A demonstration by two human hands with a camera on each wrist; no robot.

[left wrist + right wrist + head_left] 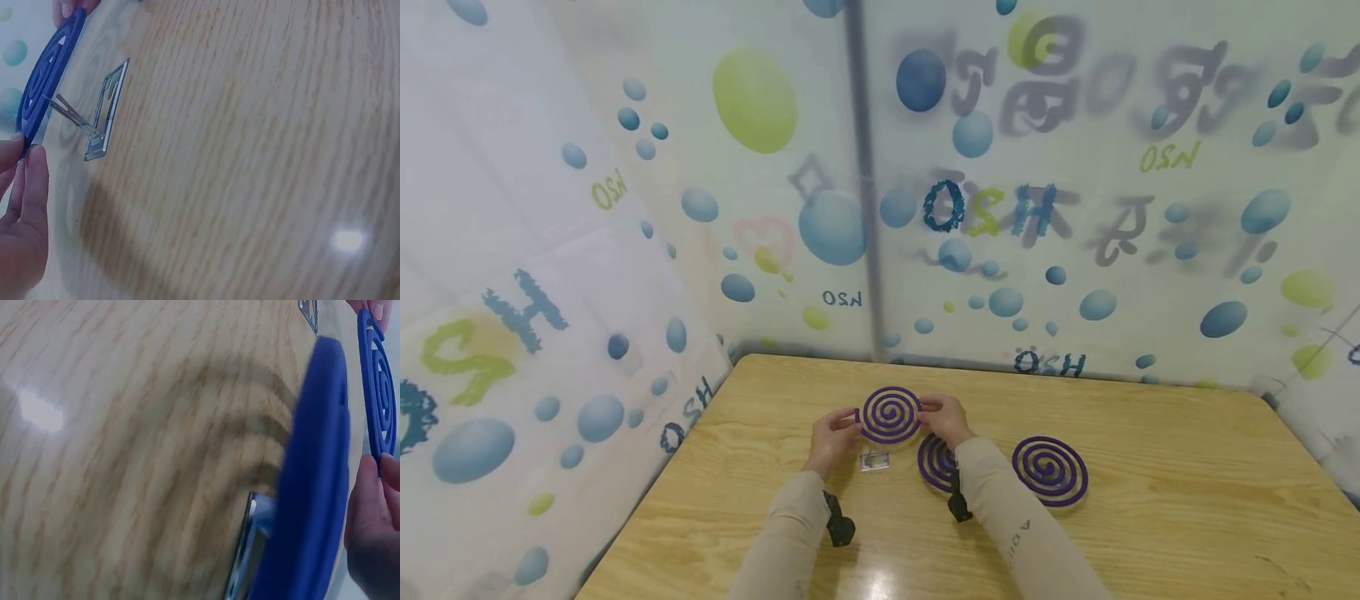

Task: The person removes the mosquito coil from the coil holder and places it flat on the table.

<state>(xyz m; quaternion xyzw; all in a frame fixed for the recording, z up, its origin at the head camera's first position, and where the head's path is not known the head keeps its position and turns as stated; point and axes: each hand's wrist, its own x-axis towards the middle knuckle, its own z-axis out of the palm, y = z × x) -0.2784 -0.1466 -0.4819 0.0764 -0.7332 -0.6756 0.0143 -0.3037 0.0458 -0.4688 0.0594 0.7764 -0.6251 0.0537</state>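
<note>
A purple mosquito coil (891, 414), bluer in the wrist views, is held between both hands. My left hand (833, 437) pinches its left rim with thumb and fingers; opposite, my right hand (947, 419) pinches the right rim. Below the coil, a small metal coil stand (107, 112) lies on the table with a forked prong bent up. The prong's tip overlaps the coil in the left wrist view; I cannot tell whether they touch. Under the right forearm sits a second coil (931, 467), partly hidden. It looms blurred in the right wrist view, above another metal stand (250, 531).
Farther right, a third purple coil (1050, 471) is raised slightly over the wooden table (1187, 500). A patterned curtain (970, 275) hangs behind the table's back edge and along the left. Dark wrist cameras (840, 527) are strapped under both cuffs.
</note>
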